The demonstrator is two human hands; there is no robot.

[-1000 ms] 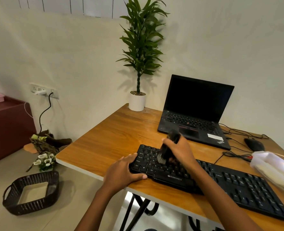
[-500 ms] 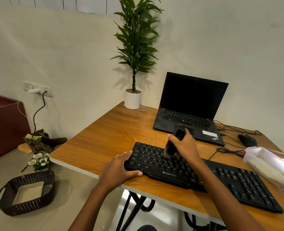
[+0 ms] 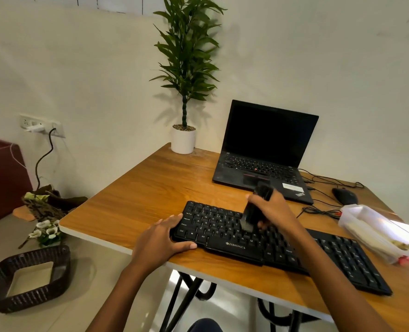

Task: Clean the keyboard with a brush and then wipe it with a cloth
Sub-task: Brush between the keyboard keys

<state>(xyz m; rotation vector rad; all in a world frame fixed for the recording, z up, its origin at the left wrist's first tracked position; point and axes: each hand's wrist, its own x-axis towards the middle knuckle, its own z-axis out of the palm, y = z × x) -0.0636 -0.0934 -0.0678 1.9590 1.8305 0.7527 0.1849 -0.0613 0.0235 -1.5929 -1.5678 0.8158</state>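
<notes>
A black keyboard [image 3: 337,255] lies across the front of the wooden table [image 3: 136,207]. My right hand [image 3: 274,209] grips a black brush [image 3: 252,216], whose bristles touch the keys in the keyboard's middle-left part. My left hand [image 3: 160,240] holds the keyboard's left end, fingers on its left edge and thumb along the front edge. No cloth can be made out with certainty.
An open black laptop [image 3: 263,149] stands behind the keyboard, with a potted plant [image 3: 184,137] at the far left corner. A black mouse [image 3: 344,196] and cables lie at the right, beside a clear plastic container [image 3: 378,228]. A wicker basket [image 3: 28,279] sits on the floor.
The brush and my right hand have shifted a little to the right along the keys. My left hand keeps its hold on the keyboard's left end. The camera view has shifted.
</notes>
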